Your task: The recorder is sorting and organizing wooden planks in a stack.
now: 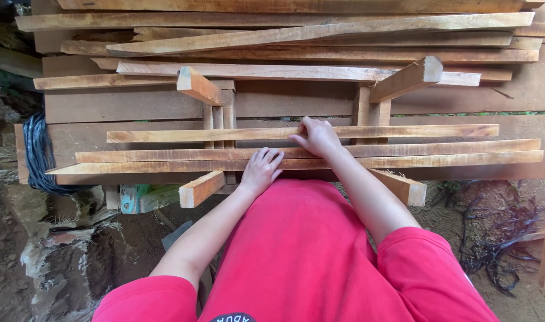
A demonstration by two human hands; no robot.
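1. Seen from above, a person in a red shirt (296, 250) stands at a low wooden stand (222, 113) built of short crossbeams and upright posts.

2. Three long, thin wooden strips lie side by side across the stand, running left to right. The far strip (403, 130) is the shortest. The middle strip (439, 148) and the near strip (463, 159) reach farther on both sides.

3. The left hand (260, 172) lies flat, palm down, with fingers loosely spread. Its fingertips rest on the near strip and reach the edge of the middle strip, close to the person's body.

4. The right hand (317, 137) is farther forward, just beside the left hand and slightly to its right. Its fingers curl down onto the far strip, the fingertips pressing its top edge while the heel of the hand sits over the middle strip. Whether it grips the strip or only presses on it cannot be told.

5. Both hands touch the strips near their middle, between the two pairs of posts.

6. Beyond the stand, a stack of rough boards (320, 36) fills the upper part of the view.

7. A coil of dark cable (39, 152) lies at the left, over bare ground.
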